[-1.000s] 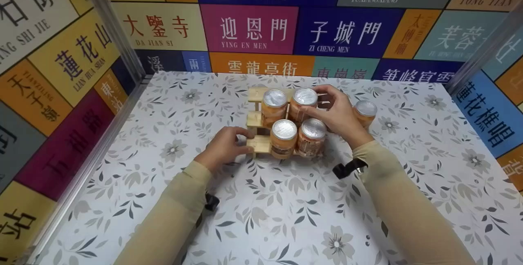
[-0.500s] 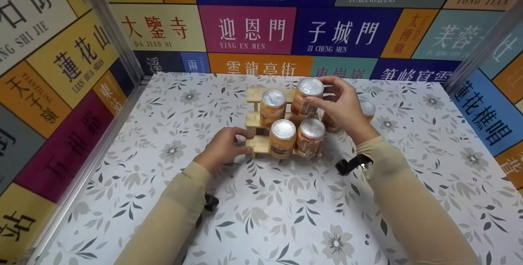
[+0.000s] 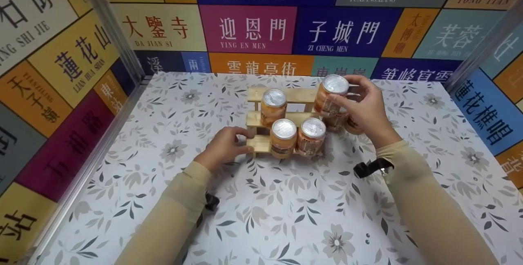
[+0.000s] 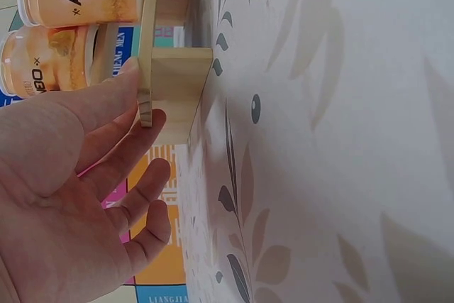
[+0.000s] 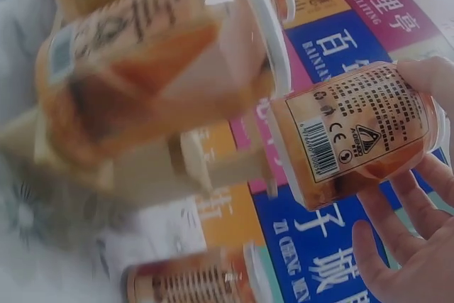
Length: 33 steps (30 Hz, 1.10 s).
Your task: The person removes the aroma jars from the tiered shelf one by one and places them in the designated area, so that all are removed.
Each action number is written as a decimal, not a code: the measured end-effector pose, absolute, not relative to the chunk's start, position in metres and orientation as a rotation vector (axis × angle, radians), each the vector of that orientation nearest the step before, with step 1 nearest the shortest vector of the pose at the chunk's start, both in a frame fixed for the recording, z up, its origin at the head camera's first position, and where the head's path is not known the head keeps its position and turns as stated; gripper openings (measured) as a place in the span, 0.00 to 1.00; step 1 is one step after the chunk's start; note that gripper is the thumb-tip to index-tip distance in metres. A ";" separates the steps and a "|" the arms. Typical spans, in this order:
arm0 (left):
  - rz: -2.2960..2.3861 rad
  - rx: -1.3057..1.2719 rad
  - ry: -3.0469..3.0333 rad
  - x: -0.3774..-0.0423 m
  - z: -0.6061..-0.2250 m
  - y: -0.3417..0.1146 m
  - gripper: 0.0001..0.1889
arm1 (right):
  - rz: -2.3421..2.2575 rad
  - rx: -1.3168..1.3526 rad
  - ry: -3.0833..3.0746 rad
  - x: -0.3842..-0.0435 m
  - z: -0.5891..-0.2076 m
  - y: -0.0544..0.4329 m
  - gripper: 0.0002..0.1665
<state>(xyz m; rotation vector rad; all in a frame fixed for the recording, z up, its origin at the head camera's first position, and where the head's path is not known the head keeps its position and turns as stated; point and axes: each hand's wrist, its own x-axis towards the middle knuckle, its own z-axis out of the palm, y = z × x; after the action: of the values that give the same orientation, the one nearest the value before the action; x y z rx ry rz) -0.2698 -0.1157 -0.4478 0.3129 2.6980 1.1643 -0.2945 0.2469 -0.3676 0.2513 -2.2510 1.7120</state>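
Observation:
In the head view, a small wooden stepped rack [image 3: 300, 118] stands on the table. My left hand [image 3: 224, 146] pinches the left end of its lowest step, thumb above and index finger below, as the left wrist view shows. Right of the rack's top, my right hand [image 3: 365, 108] grips a clear jar [image 3: 329, 97] of orange contents with a silver lid. Its printed label and barcode [image 5: 320, 150] face the right wrist camera. Two similar jars, a left one [image 3: 283, 139] and a right one [image 3: 311, 137], sit on the lowest step. Another jar [image 3: 273, 108] stands on the middle step.
Two more jars stand on the right, one [image 3: 336, 122] below the held jar and one [image 3: 354, 127] mostly hidden behind my right hand. A white floral sheet [image 3: 286, 216] covers the table. Walls of coloured sign panels [image 3: 249, 28] rise at the back and both sides.
My right hand has lifted a jar off the rack's middle step and carried it right, past the rack's end. My left hand has stayed at the lowest step.

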 end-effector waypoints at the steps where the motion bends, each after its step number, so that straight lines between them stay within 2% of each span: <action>1: 1.161 0.312 2.699 -0.270 -0.448 -0.116 0.17 | 1.697 0.234 -2.257 -0.293 -0.369 0.251 0.32; 10: 1.163 0.279 2.695 -0.271 -0.448 -0.117 0.18 | 1.618 0.154 -2.300 -0.285 -0.385 0.275 0.33; 33: 1.173 0.301 2.690 -0.269 -0.450 -0.115 0.19 | 1.475 0.237 -2.554 -0.267 -0.434 0.300 0.36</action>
<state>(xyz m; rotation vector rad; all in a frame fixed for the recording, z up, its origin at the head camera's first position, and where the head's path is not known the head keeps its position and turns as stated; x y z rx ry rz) -0.2692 -0.1152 -0.4502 0.3010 2.6895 1.1726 -0.2670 0.3002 -0.4344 0.2365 -2.5541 1.4749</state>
